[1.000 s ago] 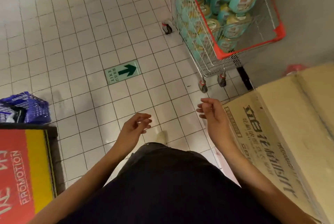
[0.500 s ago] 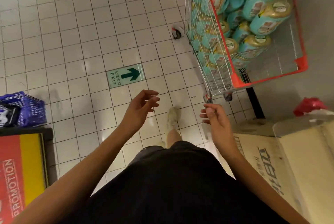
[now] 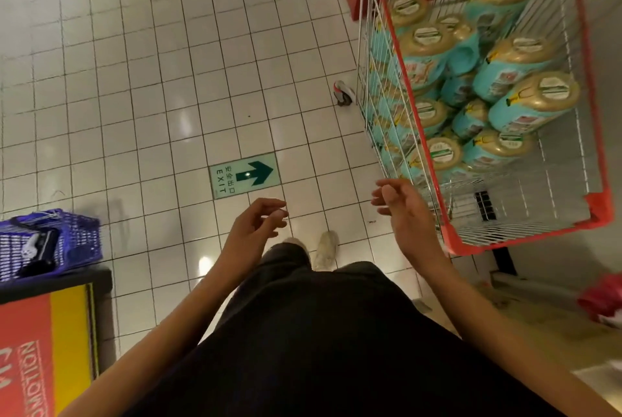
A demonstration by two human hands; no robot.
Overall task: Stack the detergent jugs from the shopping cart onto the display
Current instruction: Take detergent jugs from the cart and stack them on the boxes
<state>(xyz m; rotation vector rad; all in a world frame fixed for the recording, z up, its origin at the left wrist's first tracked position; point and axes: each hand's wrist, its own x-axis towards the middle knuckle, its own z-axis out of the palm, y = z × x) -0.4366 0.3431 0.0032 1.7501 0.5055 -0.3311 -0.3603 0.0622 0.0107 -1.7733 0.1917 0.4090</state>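
Teal detergent jugs (image 3: 525, 107) in the shopping cart (image 3: 596, 206) at two o'clock; left hand (image 3: 250, 235) and right hand (image 3: 404, 211) central, loosely curled, apparently empty.

Open tiled floor (image 3: 161, 87) is left ahead and to the left. The right is barred by the wire side of the shopping cart (image 3: 597, 211), which is open on top. Its far part is filled by detergent jugs (image 3: 535, 103), and room is left at its near end. The lower left is taken up by a purple basket (image 3: 74, 238) and a promotion stand (image 3: 40, 349).

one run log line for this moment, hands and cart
step: nothing picked yet | left hand: empty, loosely curled | right hand: empty, by cart | jugs: piled in cart
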